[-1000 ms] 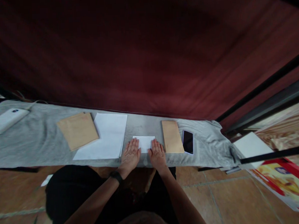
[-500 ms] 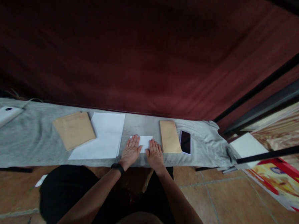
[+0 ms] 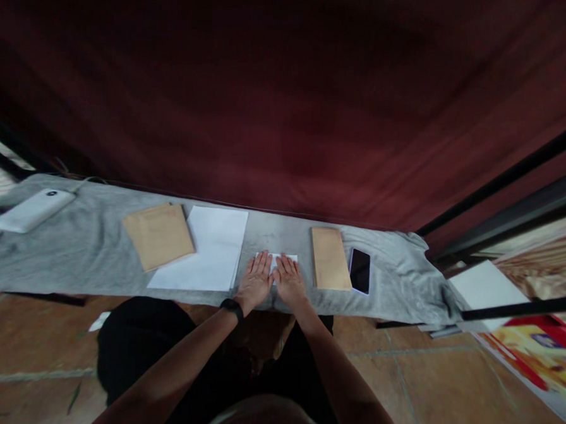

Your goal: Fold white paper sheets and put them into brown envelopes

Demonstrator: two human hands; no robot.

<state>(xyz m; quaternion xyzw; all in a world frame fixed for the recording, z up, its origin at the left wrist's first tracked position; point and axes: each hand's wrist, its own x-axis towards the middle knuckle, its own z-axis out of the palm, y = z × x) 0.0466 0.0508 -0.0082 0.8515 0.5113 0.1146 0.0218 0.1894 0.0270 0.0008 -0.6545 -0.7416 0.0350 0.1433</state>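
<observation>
1. Leftmost, a white device [image 3: 34, 210] lies on the grey cloth [image 3: 99, 247], with a pale cable [image 3: 89, 180] at its far end.
2. Next come overlapping brown envelopes [image 3: 159, 236], partly covering the large white sheets [image 3: 209, 247].
3. Just right of those sheets, the left hand [image 3: 255, 280], a black band [image 3: 232, 308] on its wrist, lies palm down, fingers straight and grasping nothing.
4. Under both hands, on the cloth, sits a small white paper [image 3: 274, 261]; only its far edge and a middle strip show.
5. The right hand [image 3: 289, 282] is likewise flat and unclenched on that paper, thumbs nearly meeting.
6. Further right lies a brown envelope stack [image 3: 330, 259].
7. Close beside it is a dark-screened phone [image 3: 360, 271].
8. Rightmost, below the cloth's level, shows a red-and-yellow box [image 3: 546, 350].
</observation>
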